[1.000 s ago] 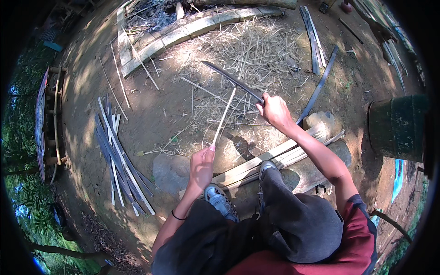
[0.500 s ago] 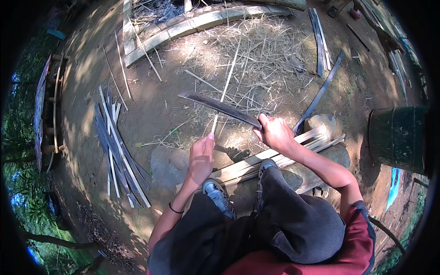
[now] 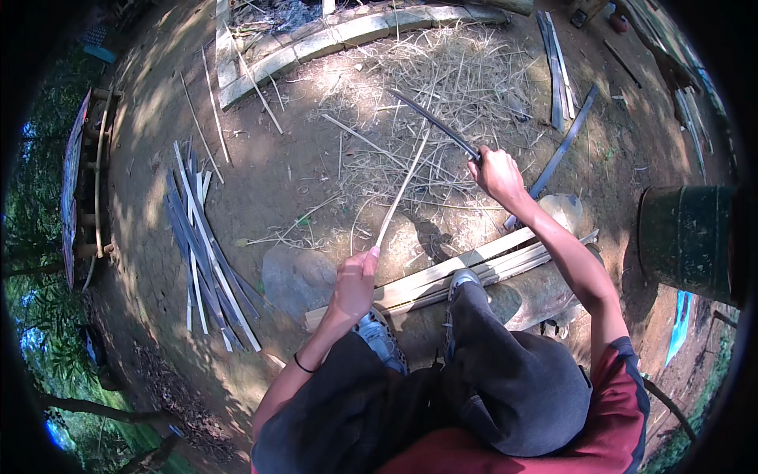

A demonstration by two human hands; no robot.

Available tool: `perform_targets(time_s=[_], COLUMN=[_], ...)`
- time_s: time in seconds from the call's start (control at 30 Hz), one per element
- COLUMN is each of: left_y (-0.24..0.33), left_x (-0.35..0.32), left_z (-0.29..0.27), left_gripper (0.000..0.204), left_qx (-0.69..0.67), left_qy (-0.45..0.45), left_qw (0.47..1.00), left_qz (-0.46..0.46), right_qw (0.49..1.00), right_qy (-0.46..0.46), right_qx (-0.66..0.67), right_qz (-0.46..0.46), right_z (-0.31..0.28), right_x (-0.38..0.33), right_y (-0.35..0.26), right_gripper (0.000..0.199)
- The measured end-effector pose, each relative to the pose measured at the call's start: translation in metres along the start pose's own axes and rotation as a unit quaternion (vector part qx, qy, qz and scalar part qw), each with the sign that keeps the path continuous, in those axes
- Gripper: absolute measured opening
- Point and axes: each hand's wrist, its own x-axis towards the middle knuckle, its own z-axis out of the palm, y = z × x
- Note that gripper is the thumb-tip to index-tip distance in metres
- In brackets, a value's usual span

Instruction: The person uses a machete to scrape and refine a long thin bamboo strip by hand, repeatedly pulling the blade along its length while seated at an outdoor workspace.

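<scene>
Shavings (image 3: 474, 75) bhd knife (image 3: 442, 127), strips (image 3: 212, 265) L

I can't read any text, label, number or sign on anything in front of me here.
</scene>
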Motion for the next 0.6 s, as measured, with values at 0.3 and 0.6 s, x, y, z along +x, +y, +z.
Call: perform_targets(time_s=[0.3,0.6], left_y=[0.02,0.03], left_x=[0.008,0.013], left_z=[0.002,-0.007], left_gripper=[0.044,0.041], left_qx=[0.003,-0.014], left_qy=[0.031,0.065], left_qw=[0.999,0.998], left_qz=[0.021,0.02], right_qw=[0.997,0.992], right_qy=[0.009,-0.052], right_qx=[0.061,0.071], right_qz=[-0.049,-0.087], right_z=[-0.013,-0.013], right_x=[-0.046,-0.085], right_y=[-0.032,-0.07], right_gripper=[0.024,0.027])
